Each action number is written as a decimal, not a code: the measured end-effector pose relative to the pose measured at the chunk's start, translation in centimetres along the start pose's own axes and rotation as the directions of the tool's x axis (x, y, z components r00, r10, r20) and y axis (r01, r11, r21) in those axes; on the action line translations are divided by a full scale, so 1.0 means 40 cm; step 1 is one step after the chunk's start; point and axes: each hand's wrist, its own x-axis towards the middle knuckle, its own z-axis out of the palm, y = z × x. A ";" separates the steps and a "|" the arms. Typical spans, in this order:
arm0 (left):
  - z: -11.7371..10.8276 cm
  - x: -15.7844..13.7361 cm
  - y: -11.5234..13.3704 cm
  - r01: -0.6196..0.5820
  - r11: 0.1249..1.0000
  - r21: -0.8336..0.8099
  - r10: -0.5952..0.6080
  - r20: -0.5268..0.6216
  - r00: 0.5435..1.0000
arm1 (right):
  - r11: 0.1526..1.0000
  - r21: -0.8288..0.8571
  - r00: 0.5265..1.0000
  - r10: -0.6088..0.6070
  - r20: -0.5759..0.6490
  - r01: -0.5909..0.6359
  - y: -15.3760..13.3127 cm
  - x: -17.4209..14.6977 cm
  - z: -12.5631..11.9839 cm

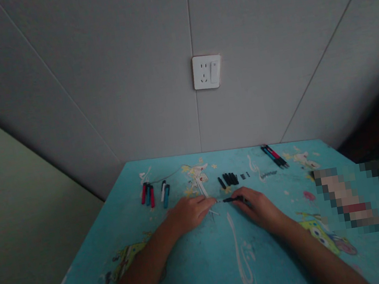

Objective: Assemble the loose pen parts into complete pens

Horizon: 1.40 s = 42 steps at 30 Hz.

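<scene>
Table cover (pixel 203 274): blue with cartoon prints, it ran under both forearms and hands.
Right hand (pixel 257 205): thumb and fingers grasped a black pen piece.
Black pen piece (pixel 230 199): it lay level between the hands, its pale end toward the left.
Left hand (pixel 191 212): its fingertips met that pale end; whether they pinched it, I could not tell.
Pixelated object (pixel 349 198): well right of the right hand, too masked to make out.
White sticks (pixel 201 186): they fanned out just beyond the left hand.
Coloured barrels (pixel 151 196): red, blue and white, left of the left hand and slightly farther off.
Black tubes (pixel 230 178): side by side just beyond the right hand.
Small dark bits (pixel 245 176): beyond the right hand, beside the tubes.
Pens (pixel 274 156): bunched farther off, right of the right hand.
Wall socket (pixel 207 72): on the panel, far beyond both hands.
</scene>
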 end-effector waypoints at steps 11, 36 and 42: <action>0.025 -0.005 -0.005 -0.048 0.994 -0.099 0.038 -0.101 0.994 | 0.998 0.041 0.999 -0.042 0.030 0.041 -0.026 0.002 0.013; 0.065 -0.010 -0.019 -0.093 0.996 -0.002 0.092 -0.144 0.985 | 0.992 -0.030 0.991 -0.124 0.051 0.125 -0.049 -0.003 0.001; 0.053 -0.006 -0.004 -0.111 0.994 -0.012 0.108 -0.130 0.986 | 0.990 -0.120 0.996 -0.072 0.056 0.078 -0.027 -0.002 0.021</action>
